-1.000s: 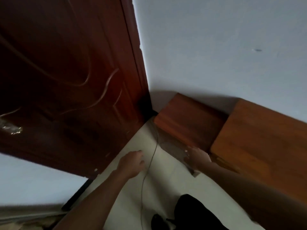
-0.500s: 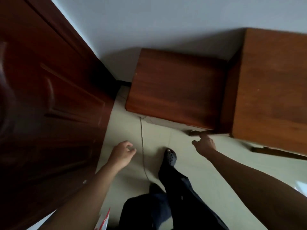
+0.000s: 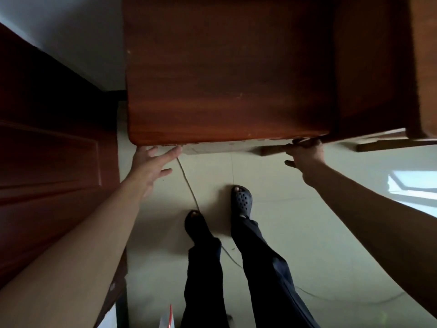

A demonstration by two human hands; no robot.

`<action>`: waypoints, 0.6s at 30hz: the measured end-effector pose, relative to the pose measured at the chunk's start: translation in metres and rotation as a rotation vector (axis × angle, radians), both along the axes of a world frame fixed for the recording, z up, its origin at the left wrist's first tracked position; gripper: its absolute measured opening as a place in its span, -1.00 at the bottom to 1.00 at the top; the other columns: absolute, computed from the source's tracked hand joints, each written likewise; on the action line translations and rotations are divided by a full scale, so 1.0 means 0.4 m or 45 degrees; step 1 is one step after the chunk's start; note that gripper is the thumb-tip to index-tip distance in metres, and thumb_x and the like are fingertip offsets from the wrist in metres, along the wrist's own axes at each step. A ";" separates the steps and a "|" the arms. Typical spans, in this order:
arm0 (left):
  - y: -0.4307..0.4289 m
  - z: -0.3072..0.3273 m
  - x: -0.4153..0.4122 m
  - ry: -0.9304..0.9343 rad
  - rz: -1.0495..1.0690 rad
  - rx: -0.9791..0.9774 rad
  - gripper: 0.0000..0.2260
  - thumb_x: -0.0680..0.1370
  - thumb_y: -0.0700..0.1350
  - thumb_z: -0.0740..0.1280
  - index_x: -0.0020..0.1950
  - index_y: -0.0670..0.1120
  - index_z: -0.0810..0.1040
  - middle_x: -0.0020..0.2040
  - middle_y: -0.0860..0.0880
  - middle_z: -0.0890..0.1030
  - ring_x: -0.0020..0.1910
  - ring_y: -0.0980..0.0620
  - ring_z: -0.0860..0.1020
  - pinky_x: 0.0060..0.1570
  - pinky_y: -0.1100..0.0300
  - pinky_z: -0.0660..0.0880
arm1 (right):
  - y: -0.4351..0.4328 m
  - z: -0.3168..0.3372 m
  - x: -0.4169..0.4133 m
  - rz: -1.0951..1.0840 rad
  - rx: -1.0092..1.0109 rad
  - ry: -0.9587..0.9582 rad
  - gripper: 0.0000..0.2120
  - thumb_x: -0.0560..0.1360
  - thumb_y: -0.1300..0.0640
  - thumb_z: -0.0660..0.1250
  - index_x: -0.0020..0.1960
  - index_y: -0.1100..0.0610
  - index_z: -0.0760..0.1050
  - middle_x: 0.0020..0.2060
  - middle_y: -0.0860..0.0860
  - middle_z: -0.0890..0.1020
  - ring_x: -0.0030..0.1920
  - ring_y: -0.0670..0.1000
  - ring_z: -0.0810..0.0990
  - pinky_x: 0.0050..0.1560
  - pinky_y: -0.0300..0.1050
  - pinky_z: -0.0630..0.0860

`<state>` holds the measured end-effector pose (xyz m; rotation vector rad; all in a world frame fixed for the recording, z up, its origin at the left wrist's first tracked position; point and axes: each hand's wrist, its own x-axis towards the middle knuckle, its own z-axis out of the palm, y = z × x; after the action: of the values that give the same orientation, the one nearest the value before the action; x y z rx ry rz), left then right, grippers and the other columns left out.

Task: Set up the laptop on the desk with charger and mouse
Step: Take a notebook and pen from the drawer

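Head view, read from left to right.

A dark brown panelled door [image 3: 47, 162] fills the left edge, with a pale wall [image 3: 71, 31] above and behind it. The left hand [image 3: 151, 164] reaches forward with its fingers straight and spread. Its fingertips touch the lower front edge of the table [image 3: 224, 79] at the left corner, and it clasps nothing.

The table is a reddish-brown wooden top seen from above. It takes up the upper centre and stands against the wall, just beside the door.

A thin cable [image 3: 189, 185] comes out from under the table's front edge near the left hand. It runs across the pale tiled floor [image 3: 283, 221], passes between the person's black perforated shoes [image 3: 242, 200] and curves away to the lower right. Whether it belongs to the charger cannot be told. Dark trousers [image 3: 260, 268] cover both legs.

The right hand [image 3: 305, 155] grips the table's front edge near the right corner, with its fingers curled onto the edge and its thumb held apart below.

A lighter wooden unit [image 3: 425, 67] stands just beside the table at the right margin.
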<state>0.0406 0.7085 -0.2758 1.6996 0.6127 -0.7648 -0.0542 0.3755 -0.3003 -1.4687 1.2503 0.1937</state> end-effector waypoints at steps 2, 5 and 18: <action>-0.003 -0.009 -0.011 -0.038 0.007 -0.028 0.01 0.03 0.16 0.62 0.41 0.07 0.27 0.44 -0.08 0.34 0.30 -0.06 0.46 -0.01 0.03 0.59 | 0.009 -0.004 0.004 -0.058 0.003 -0.013 -0.51 0.30 0.29 0.51 0.09 0.13 0.30 0.12 0.15 0.52 0.11 0.13 0.58 -0.01 0.12 0.63; -0.010 -0.001 -0.022 -0.058 0.021 -0.011 0.07 -0.04 0.23 0.60 0.38 -0.05 0.28 0.42 -0.14 0.35 0.28 -0.10 0.48 -0.03 0.04 0.60 | 0.019 0.006 -0.003 -0.148 0.019 -0.063 -0.54 0.36 0.34 0.45 0.10 0.05 0.30 0.13 0.12 0.57 0.11 0.10 0.61 0.05 0.12 0.62; -0.022 -0.001 -0.170 0.181 0.483 0.262 -0.66 0.54 -0.15 0.37 0.23 -0.25 0.39 0.06 -0.18 0.55 -0.11 -0.08 0.60 -0.14 0.10 0.60 | 0.093 -0.013 -0.248 -0.278 0.045 0.021 -0.57 0.46 0.51 0.21 0.17 0.07 0.38 -0.12 0.10 0.56 -0.18 0.03 0.57 -0.21 -0.08 0.58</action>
<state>-0.0274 0.6997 -0.2763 1.6524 1.1085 -0.5658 -0.1534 0.4127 -0.3053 -1.2918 1.4030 0.0807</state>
